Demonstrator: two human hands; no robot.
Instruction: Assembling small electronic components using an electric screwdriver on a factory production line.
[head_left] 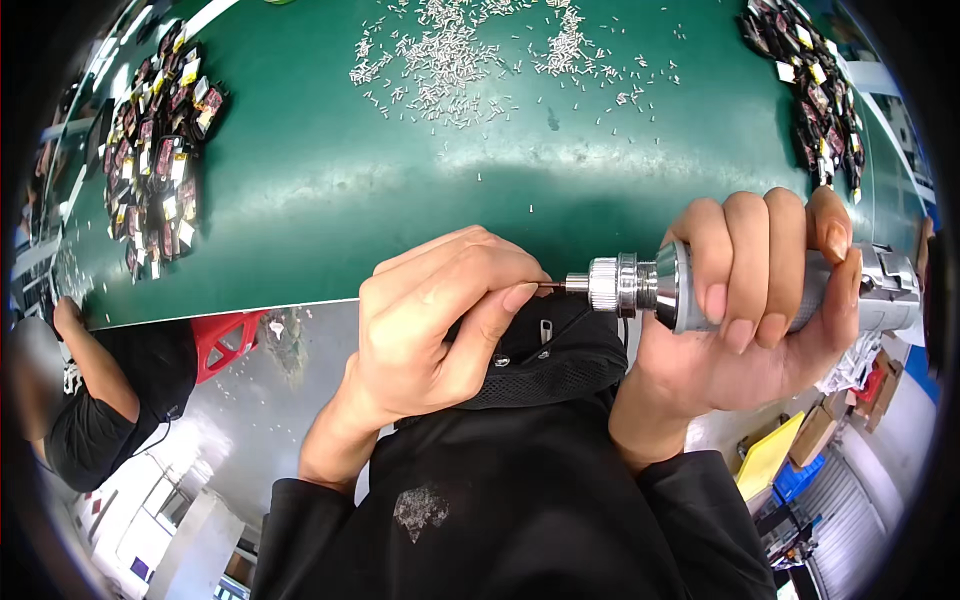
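Note:
My right hand [750, 310] is wrapped round the grey body of an electric screwdriver [676, 290], held level with its silver collar facing left. A thin bit [555, 285] sticks out of the collar. At its tip, my left hand [425, 325] is closed in a pinch between thumb and forefinger. The fingertips hide the end of the bit, so whether a small part is also pinched there I cannot tell. Both hands are raised in front of my body, by the near edge of the green table [330, 210]. Two single screws [531, 209] lie just beyond them.
Many small silver screws [445, 65] are spread at the table's far middle. Heaps of dark labelled parts lie at the left [160, 150] and right [815, 90]. A co-worker's arm [105, 365] and a red stool [225, 340] are at the left.

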